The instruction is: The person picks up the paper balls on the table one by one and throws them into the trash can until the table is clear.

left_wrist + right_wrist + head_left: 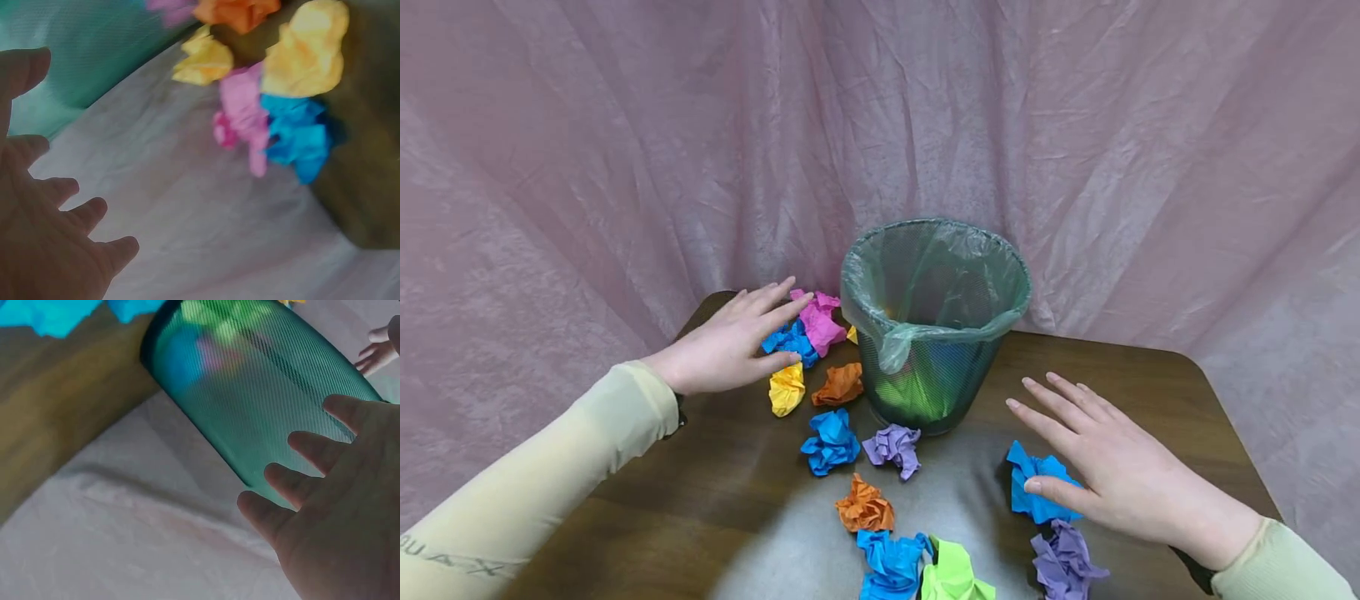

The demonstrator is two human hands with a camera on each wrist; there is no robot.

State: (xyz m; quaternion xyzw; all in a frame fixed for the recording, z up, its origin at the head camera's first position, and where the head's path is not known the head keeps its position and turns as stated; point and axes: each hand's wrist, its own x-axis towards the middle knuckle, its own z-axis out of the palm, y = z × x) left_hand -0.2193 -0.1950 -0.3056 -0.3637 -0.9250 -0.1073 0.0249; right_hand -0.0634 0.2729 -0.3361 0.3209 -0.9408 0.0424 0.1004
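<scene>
At centre left of the head view, my left hand [730,346] has its fingers straight and spread, holding nothing, beside a yellow paper ball [787,389]. At lower right, my right hand [1123,471], also spread and empty, overlaps a blue paper ball [1036,467]; contact I can't tell. I'd pinch lightly, clear of the central bin [977,332].

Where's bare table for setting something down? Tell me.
The table is bare right of the bin, beyond the right hand, and between the left sleeve and front orange ball. Crowded left of the bin: pink ball, yellow ball.
</scene>
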